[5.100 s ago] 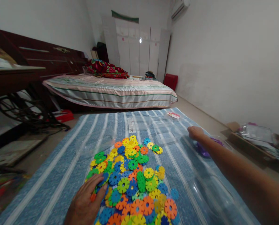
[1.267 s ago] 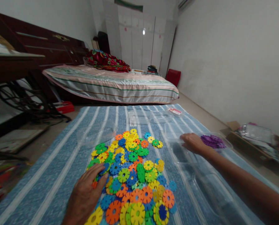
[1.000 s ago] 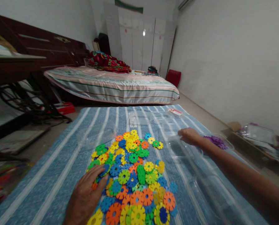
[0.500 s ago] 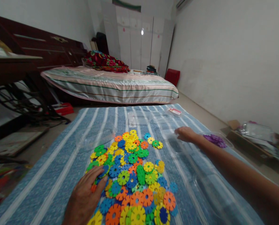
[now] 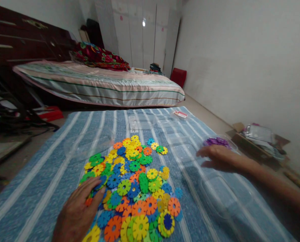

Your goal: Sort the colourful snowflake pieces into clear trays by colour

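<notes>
A: The fingers [image 5: 96, 188] of the left hand [image 5: 76, 215] lie flat on the near-left discs [image 5: 135, 181], gripping nothing.

B: The right hand [image 5: 216, 157], open and empty, has pulled back nearer, beside the purple discs' container [image 5: 219, 142].
</notes>
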`<state>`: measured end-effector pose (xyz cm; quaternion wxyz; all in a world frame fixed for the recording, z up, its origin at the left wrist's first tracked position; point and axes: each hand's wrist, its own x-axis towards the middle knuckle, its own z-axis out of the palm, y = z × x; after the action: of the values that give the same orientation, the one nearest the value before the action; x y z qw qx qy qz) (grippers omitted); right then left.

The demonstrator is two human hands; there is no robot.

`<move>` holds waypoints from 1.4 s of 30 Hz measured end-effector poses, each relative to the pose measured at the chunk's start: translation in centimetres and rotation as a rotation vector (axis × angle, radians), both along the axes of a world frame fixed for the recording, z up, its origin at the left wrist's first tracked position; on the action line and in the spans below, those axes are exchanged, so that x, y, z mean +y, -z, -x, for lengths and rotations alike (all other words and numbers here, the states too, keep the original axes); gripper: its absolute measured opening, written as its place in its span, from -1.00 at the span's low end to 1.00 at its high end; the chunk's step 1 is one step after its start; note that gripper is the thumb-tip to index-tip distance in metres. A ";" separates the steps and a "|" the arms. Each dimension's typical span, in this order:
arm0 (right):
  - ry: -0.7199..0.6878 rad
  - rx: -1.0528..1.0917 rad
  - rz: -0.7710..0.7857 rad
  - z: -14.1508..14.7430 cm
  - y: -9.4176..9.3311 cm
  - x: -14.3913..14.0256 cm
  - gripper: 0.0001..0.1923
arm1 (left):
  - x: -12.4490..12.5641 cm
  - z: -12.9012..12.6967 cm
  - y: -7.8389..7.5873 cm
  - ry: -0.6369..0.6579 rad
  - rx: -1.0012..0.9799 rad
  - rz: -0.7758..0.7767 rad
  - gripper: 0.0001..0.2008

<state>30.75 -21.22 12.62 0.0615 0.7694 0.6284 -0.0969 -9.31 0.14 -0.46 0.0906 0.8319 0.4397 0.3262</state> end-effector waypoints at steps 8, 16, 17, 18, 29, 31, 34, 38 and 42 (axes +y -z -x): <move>-0.100 -0.190 0.076 2.9 5.5 -3.5 -0.73 | -0.1 -0.2 -0.6 0.020 -0.015 0.079 -0.49; -0.011 -0.335 -0.172 4.1 4.8 0.1 -0.74 | 0.3 -0.2 -0.2 0.017 -0.033 0.019 -0.57; 0.026 -0.344 -0.184 4.0 4.7 0.2 -0.76 | 0.3 -0.2 -0.1 0.013 -0.037 0.013 -0.57; 0.060 -0.348 -0.190 3.8 4.7 0.2 -0.78 | 0.4 -0.2 -0.1 0.010 -0.038 0.010 -0.57; 0.066 -0.336 -0.260 1.5 6.4 -1.0 -0.82 | 0.2 -0.2 -0.8 0.015 -0.022 0.043 -0.61; 0.056 -0.334 -0.290 1.7 6.6 -0.6 -0.82 | 0.3 -0.2 -0.5 0.011 -0.019 0.057 -0.60; 0.058 -0.338 -0.320 2.1 6.8 -0.1 -0.82 | 0.6 -0.1 -0.1 -0.007 -0.026 0.068 -0.62; 0.066 -0.337 -0.329 2.2 6.7 0.1 -0.82 | 0.8 0.1 0.2 -0.017 -0.022 0.082 -0.59; 0.099 -0.329 -0.322 2.1 6.4 0.2 -0.82 | 1.4 0.6 1.4 -0.011 0.000 0.068 -0.63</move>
<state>28.63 -20.99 6.18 0.0348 0.8045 0.5789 0.1286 -9.90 1.53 -1.85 0.1172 0.8259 0.4551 0.3116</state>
